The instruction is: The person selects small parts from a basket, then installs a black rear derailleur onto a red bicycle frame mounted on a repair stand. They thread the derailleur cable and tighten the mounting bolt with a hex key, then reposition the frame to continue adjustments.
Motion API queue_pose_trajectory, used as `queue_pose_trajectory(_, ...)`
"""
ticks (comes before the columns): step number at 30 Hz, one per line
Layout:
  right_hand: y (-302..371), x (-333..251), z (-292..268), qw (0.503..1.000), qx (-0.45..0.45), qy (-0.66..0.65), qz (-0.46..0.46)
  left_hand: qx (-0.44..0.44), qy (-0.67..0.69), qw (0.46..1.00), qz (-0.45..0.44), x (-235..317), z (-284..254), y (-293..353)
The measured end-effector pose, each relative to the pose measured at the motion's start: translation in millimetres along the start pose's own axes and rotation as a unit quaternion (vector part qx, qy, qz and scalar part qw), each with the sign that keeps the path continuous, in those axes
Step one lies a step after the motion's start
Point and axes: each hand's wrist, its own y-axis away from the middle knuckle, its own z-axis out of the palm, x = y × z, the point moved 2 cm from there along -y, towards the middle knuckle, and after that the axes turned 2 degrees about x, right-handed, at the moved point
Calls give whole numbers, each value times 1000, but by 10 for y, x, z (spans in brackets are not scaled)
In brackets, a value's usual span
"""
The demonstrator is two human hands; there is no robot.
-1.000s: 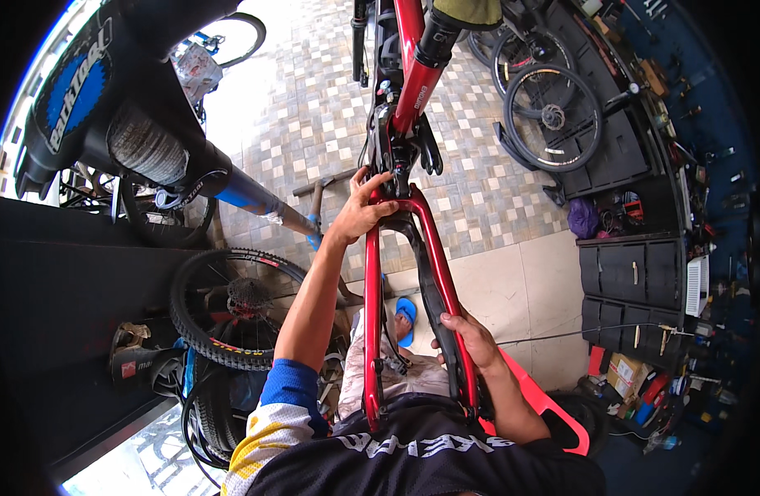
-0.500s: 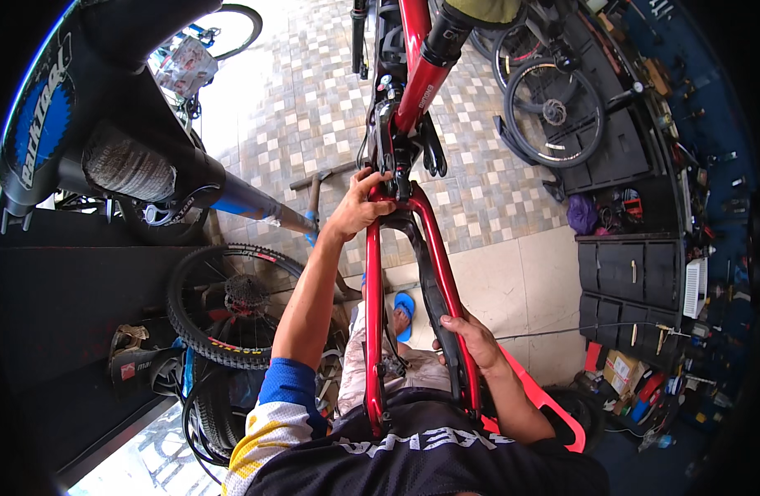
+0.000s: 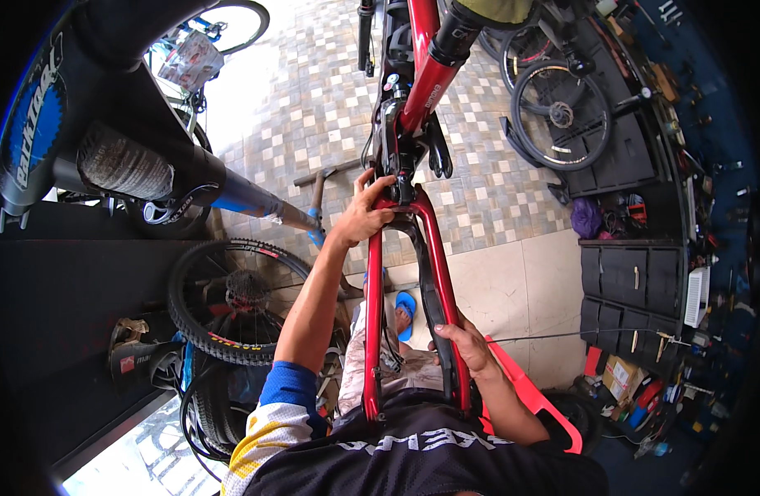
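Note:
A glossy red rear swingarm (image 3: 432, 240) of a bicycle points toward me, its two free ends close to my shirt. At its far end it meets the red main frame (image 3: 432, 83), around a black linkage (image 3: 402, 157). My left hand (image 3: 365, 213) is closed round the swingarm's front left corner, its fingers against the linkage. Lower down, my right hand (image 3: 466, 347) grips the right-hand stay, thumb on top and the other fingers largely hidden beneath. A black guard (image 3: 433, 302) runs along the inside of that stay.
The repair stand's arm (image 3: 256, 198) slants in from the left. A wheel with a knobby tyre (image 3: 179, 293) lies below it. At right are black drawers (image 3: 611, 277), another wheel (image 3: 519, 116) and a purple bag (image 3: 586, 218). A bright red plastic piece (image 3: 528, 387) is beside my right forearm.
The swingarm's near ends have shifted slightly left, and my right hand sits a little lower in view with them. My left hand keeps its place, with its fingers slightly rearranged.

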Motion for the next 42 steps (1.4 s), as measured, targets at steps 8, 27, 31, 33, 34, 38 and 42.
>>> queue_pose_trajectory(8,-64,22,-25,1000,-5,-17,-11,24,-28,999,-3,99,58,31)
queue_pose_trajectory(27,98,-298,113,999,-40,-26,-16,21,-70,997,38,153,-118,-35)
queue_pose_trajectory(31,93,-292,106,999,-34,-11,-18,13,-66,997,41,109,-145,-50)
queue_pose_trajectory(33,90,-289,103,999,-40,-18,-18,17,-75,995,56,88,-126,-61)
queue_pose_trajectory(34,90,-285,98,999,-38,-12,-13,24,-74,995,63,82,-106,-63)
queue_pose_trajectory(38,103,-292,98,998,-54,-15,-28,58,-20,997,55,113,-38,-29)
queue_pose_trajectory(42,110,-299,103,998,-50,-25,-30,68,-27,996,56,228,-55,25)
